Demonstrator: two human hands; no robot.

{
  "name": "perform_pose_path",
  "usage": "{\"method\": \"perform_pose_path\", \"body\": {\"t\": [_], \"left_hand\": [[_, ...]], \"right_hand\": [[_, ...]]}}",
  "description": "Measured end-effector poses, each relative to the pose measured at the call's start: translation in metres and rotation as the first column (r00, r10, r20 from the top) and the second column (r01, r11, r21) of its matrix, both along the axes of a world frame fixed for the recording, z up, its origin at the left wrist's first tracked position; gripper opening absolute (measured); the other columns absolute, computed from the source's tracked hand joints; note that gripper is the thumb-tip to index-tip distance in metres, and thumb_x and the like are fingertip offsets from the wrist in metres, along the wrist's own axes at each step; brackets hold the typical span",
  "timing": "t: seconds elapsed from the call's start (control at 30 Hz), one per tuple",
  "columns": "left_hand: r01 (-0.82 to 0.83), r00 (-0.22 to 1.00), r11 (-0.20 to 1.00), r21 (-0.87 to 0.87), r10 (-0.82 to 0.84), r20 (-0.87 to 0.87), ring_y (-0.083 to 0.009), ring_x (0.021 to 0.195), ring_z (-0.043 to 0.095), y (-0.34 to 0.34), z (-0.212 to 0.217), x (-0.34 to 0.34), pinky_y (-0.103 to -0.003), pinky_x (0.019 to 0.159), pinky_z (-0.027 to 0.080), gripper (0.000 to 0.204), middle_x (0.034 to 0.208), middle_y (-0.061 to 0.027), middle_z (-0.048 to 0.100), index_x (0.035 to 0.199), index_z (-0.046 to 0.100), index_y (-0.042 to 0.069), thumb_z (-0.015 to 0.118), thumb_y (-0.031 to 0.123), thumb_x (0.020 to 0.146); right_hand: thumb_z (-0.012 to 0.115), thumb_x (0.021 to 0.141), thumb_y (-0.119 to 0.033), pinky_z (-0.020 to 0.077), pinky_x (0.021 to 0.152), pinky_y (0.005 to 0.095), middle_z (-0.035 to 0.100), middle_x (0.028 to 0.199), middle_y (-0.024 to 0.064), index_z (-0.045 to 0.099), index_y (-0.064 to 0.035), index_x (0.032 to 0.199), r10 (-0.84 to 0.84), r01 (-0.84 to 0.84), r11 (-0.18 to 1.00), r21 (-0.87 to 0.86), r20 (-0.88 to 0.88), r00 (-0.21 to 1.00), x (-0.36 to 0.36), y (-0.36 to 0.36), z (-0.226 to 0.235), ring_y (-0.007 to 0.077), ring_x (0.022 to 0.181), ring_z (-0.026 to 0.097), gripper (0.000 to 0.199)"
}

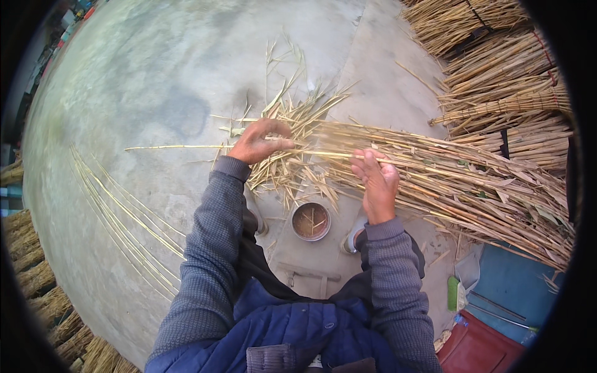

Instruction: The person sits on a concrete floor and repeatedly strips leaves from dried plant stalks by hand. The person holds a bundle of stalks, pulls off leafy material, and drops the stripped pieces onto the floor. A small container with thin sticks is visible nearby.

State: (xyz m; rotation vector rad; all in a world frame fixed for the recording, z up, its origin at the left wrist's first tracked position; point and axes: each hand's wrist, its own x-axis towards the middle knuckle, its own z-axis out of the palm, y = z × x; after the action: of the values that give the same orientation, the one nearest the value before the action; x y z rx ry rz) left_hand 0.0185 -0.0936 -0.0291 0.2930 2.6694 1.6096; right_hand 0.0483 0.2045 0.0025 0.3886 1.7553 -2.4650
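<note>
A long thin reed stalk runs crosswise in front of me, through both hands. Its thin end sticks out left of my left hand, whose fingers are curled round it. My right hand pinches the same stalk between thumb and fingers, palm turned up. Beneath them lies a heap of dry leaf strips and husks. A big loose bundle of reed stalks stretches from there to the right, partly behind my right hand.
A round metal tin with brown contents stands between my feet. Several peeled stalks lie on the concrete floor at left. Tied reed bundles are stacked far right, more bundles at left. A red folder-like thing lies near right.
</note>
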Motion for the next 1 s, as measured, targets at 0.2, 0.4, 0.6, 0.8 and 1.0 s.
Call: {"method": "perform_pose_path", "body": {"t": [0.2, 0.4, 0.6, 0.8, 1.0], "left_hand": [[0.088, 0.928, 0.951, 0.297, -0.187, 0.322, -0.0149, 0.083, 0.067, 0.017, -0.016, 0.000, -0.031, 0.077, 0.053, 0.023, 0.087, -0.0047, 0.074, 0.099, 0.075, 0.002, 0.080, 0.021, 0.086], [-0.364, 0.927, 0.688, 0.628, 0.203, 0.315, -0.0107, 0.082, 0.066, -0.010, -0.011, -0.007, -0.026, 0.082, 0.052, 0.015, 0.085, -0.0036, 0.072, 0.090, 0.067, 0.002, 0.075, 0.015, 0.093], [-0.317, 0.920, 0.918, -0.239, 0.236, -0.313, -0.0220, 0.100, 0.064, -0.005, 0.003, 0.000, -0.037, 0.090, 0.047, 0.028, 0.101, -0.0077, 0.071, 0.103, 0.068, 0.005, 0.079, 0.024, 0.085], [0.037, 0.879, 0.935, -0.352, -0.198, -0.433, -0.0243, 0.085, 0.065, 0.051, 0.015, 0.008, -0.039, 0.083, 0.045, 0.019, 0.082, -0.0047, 0.069, 0.086, 0.072, 0.010, 0.081, 0.025, 0.080], [-0.132, 0.988, 0.852, -0.507, 0.071, -0.137, -0.0233, 0.082, 0.062, -0.025, 0.021, 0.011, -0.039, 0.081, 0.040, 0.017, 0.076, -0.0020, 0.069, 0.080, 0.071, 0.012, 0.082, 0.026, 0.078]], "right_hand": [[0.065, 0.101, -0.020, 0.0592, 0.081, 0.0299, 0.070, 0.111, 0.0176, 0.059, 0.0016, 0.115, 0.023, -0.023, 1.000, 0.010, -0.017, 1.000, -0.003, -0.001, 0.002, 0.0217, 0.092, 0.072, 0.026], [0.066, 0.100, -0.020, 0.0593, 0.080, 0.0291, 0.070, 0.112, 0.0170, 0.059, 0.0007, 0.116, 0.043, -0.042, 0.999, 0.032, -0.030, 0.999, -0.002, -0.002, 0.003, 0.0203, 0.093, 0.072, 0.027], [0.068, 0.099, -0.023, 0.0590, 0.080, 0.0287, 0.070, 0.112, 0.0161, 0.059, -0.0005, 0.117, 0.049, -0.049, 0.998, 0.035, -0.012, 0.999, -0.005, -0.007, 0.002, 0.0201, 0.095, 0.072, 0.030], [0.069, 0.099, -0.025, 0.0578, 0.082, 0.0294, 0.071, 0.112, 0.0149, 0.059, -0.0006, 0.116, 0.092, -0.092, 0.996, 0.006, -0.041, 0.995, -0.003, -0.015, -0.005, 0.0211, 0.096, 0.072, 0.031], [0.068, 0.100, -0.022, 0.0585, 0.078, 0.0271, 0.071, 0.109, 0.0164, 0.060, 0.0009, 0.113, -0.078, 0.079, 0.996, 0.034, -0.034, 0.996, -0.014, 0.013, 0.005, 0.0219, 0.093, 0.073, 0.028]]}}
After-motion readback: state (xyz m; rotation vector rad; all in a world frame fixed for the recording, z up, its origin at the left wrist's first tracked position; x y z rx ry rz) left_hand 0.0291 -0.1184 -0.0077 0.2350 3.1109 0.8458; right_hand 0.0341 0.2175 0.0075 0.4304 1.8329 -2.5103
